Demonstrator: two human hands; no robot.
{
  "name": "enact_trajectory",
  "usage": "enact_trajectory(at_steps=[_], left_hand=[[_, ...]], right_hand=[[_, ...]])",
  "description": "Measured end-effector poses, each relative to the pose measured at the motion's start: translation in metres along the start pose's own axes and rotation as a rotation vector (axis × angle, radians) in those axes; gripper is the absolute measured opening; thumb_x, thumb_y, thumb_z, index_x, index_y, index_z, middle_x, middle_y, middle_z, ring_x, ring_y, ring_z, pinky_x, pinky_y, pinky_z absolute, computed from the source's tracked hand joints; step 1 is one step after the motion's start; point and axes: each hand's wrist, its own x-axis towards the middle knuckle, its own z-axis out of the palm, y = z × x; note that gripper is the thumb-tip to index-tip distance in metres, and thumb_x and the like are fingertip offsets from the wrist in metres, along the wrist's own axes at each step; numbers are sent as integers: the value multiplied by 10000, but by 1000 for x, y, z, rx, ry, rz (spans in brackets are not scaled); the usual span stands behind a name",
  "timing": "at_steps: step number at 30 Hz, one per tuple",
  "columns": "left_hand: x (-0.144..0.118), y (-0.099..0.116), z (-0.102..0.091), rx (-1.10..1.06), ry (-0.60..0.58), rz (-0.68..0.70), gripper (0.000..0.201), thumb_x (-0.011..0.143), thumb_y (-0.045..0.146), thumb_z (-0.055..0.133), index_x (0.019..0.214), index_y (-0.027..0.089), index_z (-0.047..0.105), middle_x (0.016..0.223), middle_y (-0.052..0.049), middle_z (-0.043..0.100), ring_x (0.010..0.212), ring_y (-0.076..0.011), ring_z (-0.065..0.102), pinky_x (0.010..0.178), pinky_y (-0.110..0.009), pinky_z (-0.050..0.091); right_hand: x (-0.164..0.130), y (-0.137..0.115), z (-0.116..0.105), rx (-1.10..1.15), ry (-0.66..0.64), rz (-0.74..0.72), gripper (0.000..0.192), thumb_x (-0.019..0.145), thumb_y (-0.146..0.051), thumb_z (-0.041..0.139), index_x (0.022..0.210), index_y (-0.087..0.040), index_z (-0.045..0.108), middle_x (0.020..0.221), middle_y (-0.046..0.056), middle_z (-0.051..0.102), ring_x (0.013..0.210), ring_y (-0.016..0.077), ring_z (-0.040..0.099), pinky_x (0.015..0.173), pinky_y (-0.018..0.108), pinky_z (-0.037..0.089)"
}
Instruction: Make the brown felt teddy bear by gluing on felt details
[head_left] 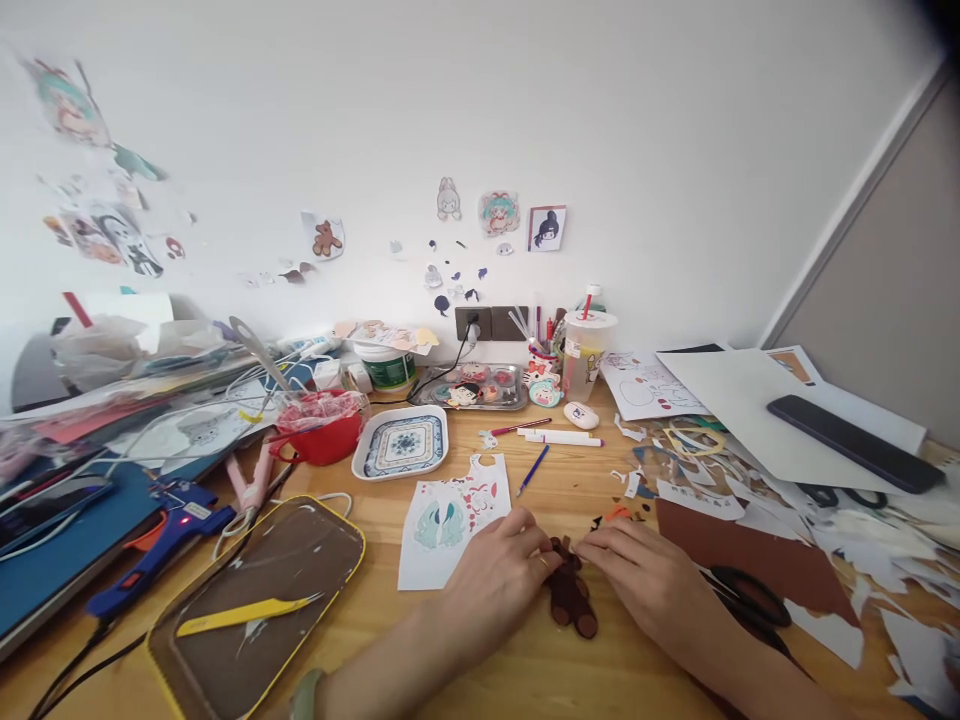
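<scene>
Brown figure (pixel 573 600) laid between left hand (pixel 504 558) and right hand (pixel 637 566), long axis near-far.
Far end bracketed by bent fingers, left nearer; whether gripped cannot be told.

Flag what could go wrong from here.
1. The blue glue gun shows a lit red light, so it may be hot; its nearby cables could be damaged if they touch the nozzle.
2. Small orange scraps lie just beyond the right hand; a sweep of it could scatter them.
3. Both hands crowd the top of the small brown figure; too much finger pressure might bend or smear it.
</scene>
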Motion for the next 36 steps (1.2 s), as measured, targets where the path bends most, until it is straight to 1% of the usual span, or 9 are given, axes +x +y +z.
enact_trajectory(at_steps=[3, 7, 12, 14, 18, 22, 26, 31, 36], left_hand=[[-2, -1, -2, -48, 28, -21, 212, 858, 202, 422, 984, 214, 592, 846, -11, 632, 848, -164, 469, 707, -259, 420], [-3, -2, 0, -114, 73, -90, 203, 827, 148, 452, 908, 212, 627, 800, -12, 646, 814, -166, 474, 680, -252, 423], [-3, -3, -1, -168, 129, -216, 242, 840, 125, 401, 878, 190, 631, 805, -22, 659, 802, -173, 477, 673, -268, 427], [-3, -3, -4, -186, 143, -263, 245, 844, 123, 391, 862, 186, 628, 818, -11, 662, 806, -172, 475, 705, -280, 423], [-4, -2, -7, -217, 134, -313, 217, 824, 112, 430, 814, 194, 630, 813, 10, 665, 818, -165, 477, 783, -295, 403], [-5, -2, -5, -240, 103, -330, 185, 801, 129, 476, 820, 205, 644, 814, 7, 666, 839, -173, 482, 719, -268, 421], [-6, -3, -2, -254, 63, -336, 189, 795, 151, 492, 791, 225, 666, 755, 4, 666, 817, -174, 496, 682, -257, 428], [-6, -5, -3, -260, 50, -375, 181, 784, 166, 512, 804, 239, 676, 756, -10, 656, 779, -162, 523, 657, -248, 437], [-7, -11, -9, -266, 73, -422, 167, 802, 199, 504, 825, 237, 665, 788, -15, 645, 819, -157, 537, 687, -247, 439]], right_hand=[[-1, -1, 0, 10, 16, 10, 285, 875, -124, 335, 971, -148, 603, 869, 67, 633, 803, 176, 545, 705, 326, 478], [-3, -1, 2, 23, 36, 59, 253, 862, -108, 372, 966, -150, 599, 873, 60, 635, 813, 170, 548, 710, 318, 478], [-3, -2, 3, 50, 44, 109, 239, 851, -99, 390, 935, -169, 603, 866, 44, 632, 804, 164, 547, 704, 309, 470], [-2, -3, 3, 63, 32, 118, 236, 846, -96, 398, 933, -175, 603, 871, 40, 627, 810, 162, 542, 706, 305, 465], [-1, -5, 1, 86, -11, 122, 251, 835, -86, 409, 954, -191, 604, 889, 34, 616, 821, 159, 529, 710, 300, 457], [0, -6, 1, 94, -50, 115, 266, 830, -86, 420, 946, -215, 622, 882, 29, 611, 818, 162, 518, 717, 308, 449], [2, -6, 1, 96, -64, 119, 278, 829, -81, 415, 935, -217, 632, 884, 35, 612, 828, 167, 517, 723, 315, 448], [2, -6, 1, 113, -61, 117, 288, 823, -73, 409, 946, -215, 628, 881, 38, 614, 823, 164, 529, 719, 303, 458], [-2, -4, 1, 116, -19, 142, 291, 839, -77, 379, 987, -193, 602, 906, 54, 610, 847, 168, 533, 731, 315, 468]])
